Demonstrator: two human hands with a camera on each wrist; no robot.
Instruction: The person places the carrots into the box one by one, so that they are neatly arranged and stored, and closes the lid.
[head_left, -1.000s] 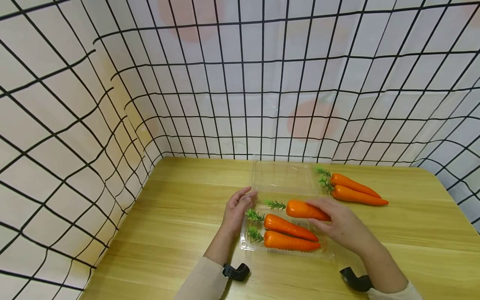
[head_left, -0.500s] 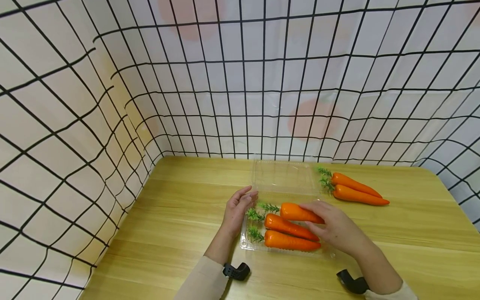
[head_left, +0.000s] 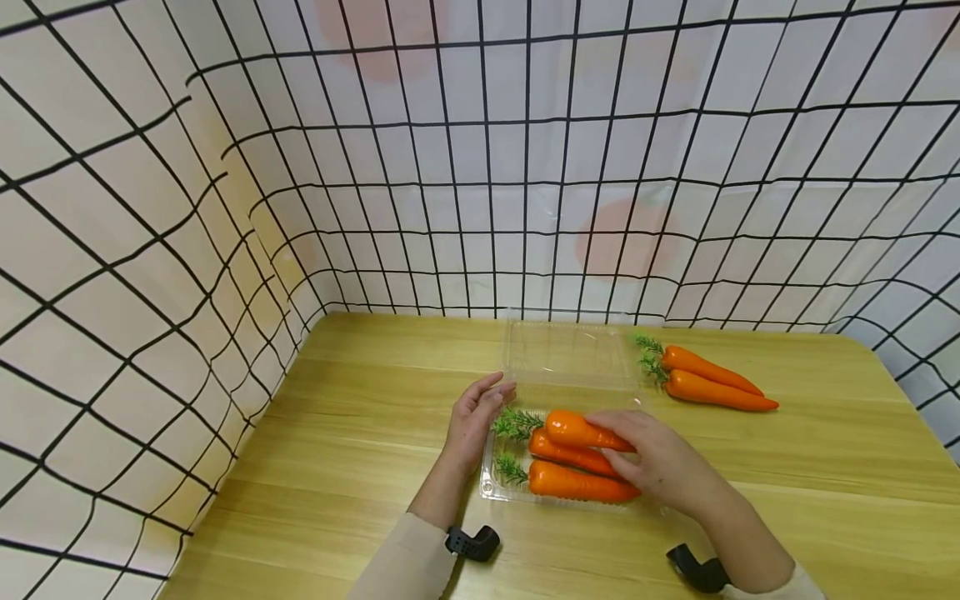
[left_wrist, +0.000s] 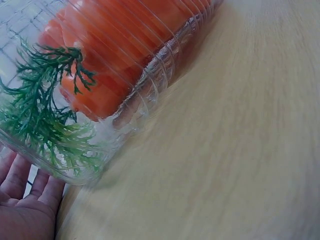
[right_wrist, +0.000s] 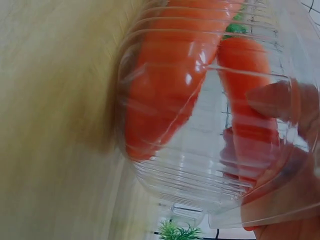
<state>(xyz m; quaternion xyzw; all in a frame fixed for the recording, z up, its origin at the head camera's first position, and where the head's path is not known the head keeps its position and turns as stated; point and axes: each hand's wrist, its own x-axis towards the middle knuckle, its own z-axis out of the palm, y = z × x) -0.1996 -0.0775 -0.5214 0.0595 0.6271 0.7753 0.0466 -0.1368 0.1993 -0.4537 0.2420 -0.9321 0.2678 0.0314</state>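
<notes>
My right hand (head_left: 660,454) pinches a carrot (head_left: 573,430) over the back part of a clear plastic clamshell box (head_left: 491,487). This carrot partly covers another carrot (head_left: 547,447) in the box. At the front of the box lies a further carrot (head_left: 573,482), its leafy green top to the left. My left hand (head_left: 470,421) is at the box's left end, fingers extended; in the left wrist view its fingers (left_wrist: 17,175) are against the clear wall. Through the plastic in the right wrist view, my right fingers (right_wrist: 272,100) show around the held carrot (right_wrist: 245,75).
The box's clear lid (head_left: 567,354) lies folded back behind it. Two more carrots (head_left: 712,379) rest side by side on the wooden table (head_left: 360,400), right of the lid. A black wire grid (head_left: 487,208) stands along the back and sides.
My right hand has moved the pinched carrot left and slightly toward me, so it overlaps the middle carrot. The left hand and the two carrots outside the box stay put.
</notes>
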